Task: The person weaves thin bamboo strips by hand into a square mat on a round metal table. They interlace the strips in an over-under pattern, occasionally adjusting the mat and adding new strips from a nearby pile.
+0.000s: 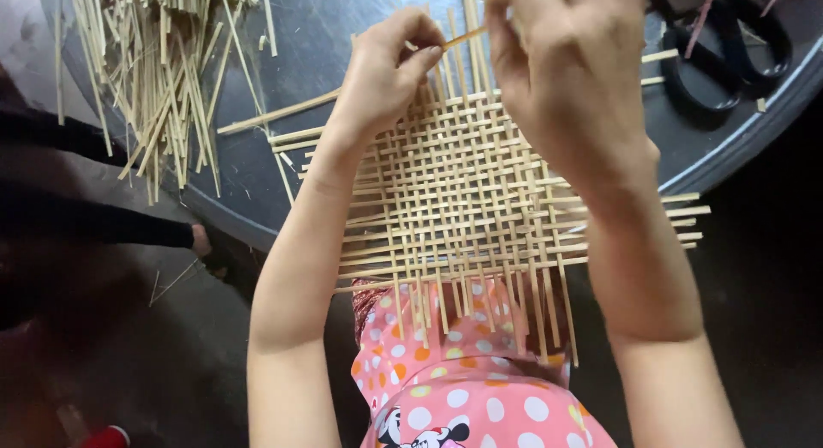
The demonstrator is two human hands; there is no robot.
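Head camera looks steeply down, close above the table (343, 19).

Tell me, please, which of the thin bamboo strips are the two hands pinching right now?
The single pale bamboo strip at the woven mat's far edge, pinched between left hand and right hand. The loose strips piled at far left lie untouched.

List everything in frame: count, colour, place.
woven mat: 1, pale straw, centre, overhanging the table edge
loose strips: a heap, pale straw, top left on table
scissors: 1, black handles, top right
round table: 1, dark grey, upper half
spotted garment: 1, pink, bottom centre
strip: 1, tan, pinched by both hands
left hand: on mat's far edge
right hand: above mat, upper right
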